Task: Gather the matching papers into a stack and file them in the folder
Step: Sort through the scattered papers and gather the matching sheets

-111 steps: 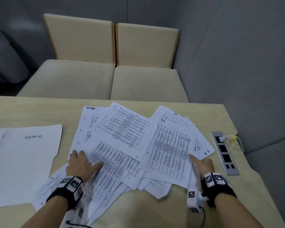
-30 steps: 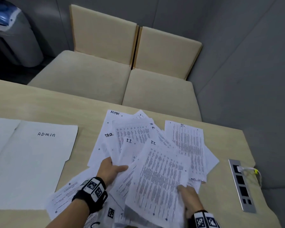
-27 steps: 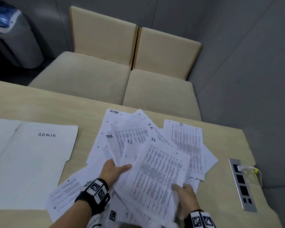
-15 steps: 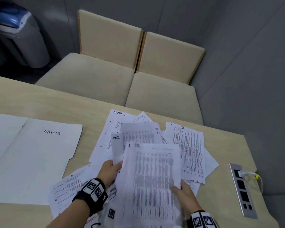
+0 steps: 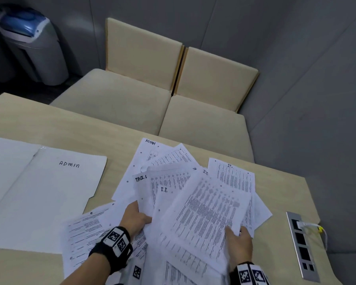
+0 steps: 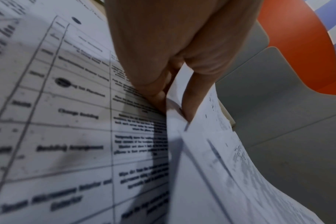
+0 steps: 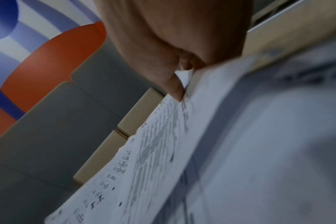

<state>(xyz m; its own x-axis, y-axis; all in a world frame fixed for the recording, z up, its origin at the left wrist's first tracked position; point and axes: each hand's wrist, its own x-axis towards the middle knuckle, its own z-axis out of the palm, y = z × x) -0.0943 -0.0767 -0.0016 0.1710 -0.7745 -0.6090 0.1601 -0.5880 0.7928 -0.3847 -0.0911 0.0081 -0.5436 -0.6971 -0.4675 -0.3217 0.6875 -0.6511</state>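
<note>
My left hand (image 5: 134, 217) pinches several lifted printed sheets (image 5: 167, 194) at lower centre, and my right hand (image 5: 239, 242) pinches one tilted sheet (image 5: 208, 214) beside them. One open ADMIN folder (image 5: 49, 198) lies at left; two beige chairs (image 5: 169, 89) stand above.

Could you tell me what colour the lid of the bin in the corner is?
Blue; the bin's lid shows best in the head view.

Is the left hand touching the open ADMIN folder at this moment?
Apart. In the head view the left hand pinches loose sheets, and other papers lie between it and the ADMIN folder.
</note>
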